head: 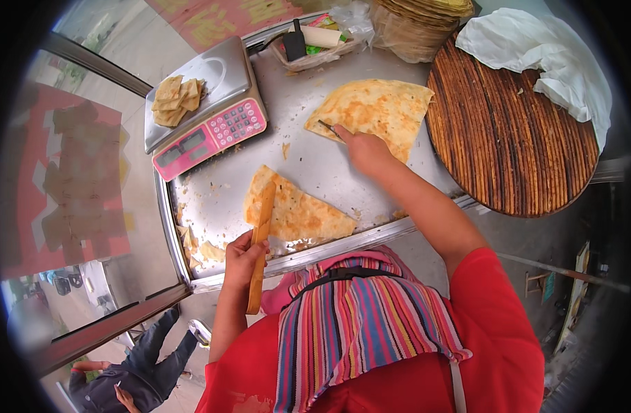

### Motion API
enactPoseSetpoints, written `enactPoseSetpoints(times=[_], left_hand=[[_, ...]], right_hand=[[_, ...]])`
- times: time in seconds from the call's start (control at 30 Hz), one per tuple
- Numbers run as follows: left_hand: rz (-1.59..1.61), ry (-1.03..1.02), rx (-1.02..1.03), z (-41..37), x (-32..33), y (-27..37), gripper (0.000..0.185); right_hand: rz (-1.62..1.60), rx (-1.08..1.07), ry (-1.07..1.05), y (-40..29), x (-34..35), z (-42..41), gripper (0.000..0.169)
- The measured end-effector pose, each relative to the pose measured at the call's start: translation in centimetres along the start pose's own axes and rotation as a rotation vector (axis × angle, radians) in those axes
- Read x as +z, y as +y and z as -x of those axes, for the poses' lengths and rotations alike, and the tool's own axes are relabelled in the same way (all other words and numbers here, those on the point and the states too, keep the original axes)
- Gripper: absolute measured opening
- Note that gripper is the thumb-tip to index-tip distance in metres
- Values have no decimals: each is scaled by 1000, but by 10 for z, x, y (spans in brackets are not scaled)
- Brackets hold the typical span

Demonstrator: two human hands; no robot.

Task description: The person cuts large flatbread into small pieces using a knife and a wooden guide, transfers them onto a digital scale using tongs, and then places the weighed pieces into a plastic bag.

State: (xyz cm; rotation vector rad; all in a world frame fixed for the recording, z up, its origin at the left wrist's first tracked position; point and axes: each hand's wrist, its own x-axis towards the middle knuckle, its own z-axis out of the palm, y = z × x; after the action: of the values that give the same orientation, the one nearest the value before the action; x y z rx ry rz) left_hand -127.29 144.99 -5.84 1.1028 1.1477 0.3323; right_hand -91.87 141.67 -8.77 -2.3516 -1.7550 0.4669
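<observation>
My left hand (247, 258) grips a flat wooden stick (262, 227), whose upper end lies over a wedge of browned flatbread (305, 211) near the front edge of the metal counter. Farther back, my right hand (367, 149) holds a dark, thin-bladed tool (330, 129), probably a knife, with its tip over the left part of a larger flatbread piece (377, 108). The fingers hide its handle. Several cut flatbread pieces (173, 100) are stacked on the steel pan of a pink digital scale (209, 139) at the back left.
A round, ridged wooden board (511, 134) with a white cloth (542, 46) is at the right. A plastic basket (320, 57) holds a black radio and a paper roll. Crumbs lie along the metal counter's rim (346, 240). Another person (140, 371) is beyond the frame at lower left.
</observation>
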Motion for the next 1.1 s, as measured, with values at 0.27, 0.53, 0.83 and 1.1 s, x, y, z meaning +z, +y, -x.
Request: enactPoseSetpoints(times=[0.27, 0.53, 0.83, 1.1], left_hand=[[-1007, -20, 456, -73, 25, 113, 58], [-214, 98, 105, -16, -25, 22, 52], [146, -20, -175, -7, -6, -16, 44], [234, 48, -84, -32, 24, -30, 34]], right_hand=[[-129, -428, -213, -7, 2, 105, 51], [-446, -344, -186, -79, 44, 57, 55], [-34, -318, -169, -107, 43, -6, 64], [97, -294, -288, -69, 32, 48, 71]])
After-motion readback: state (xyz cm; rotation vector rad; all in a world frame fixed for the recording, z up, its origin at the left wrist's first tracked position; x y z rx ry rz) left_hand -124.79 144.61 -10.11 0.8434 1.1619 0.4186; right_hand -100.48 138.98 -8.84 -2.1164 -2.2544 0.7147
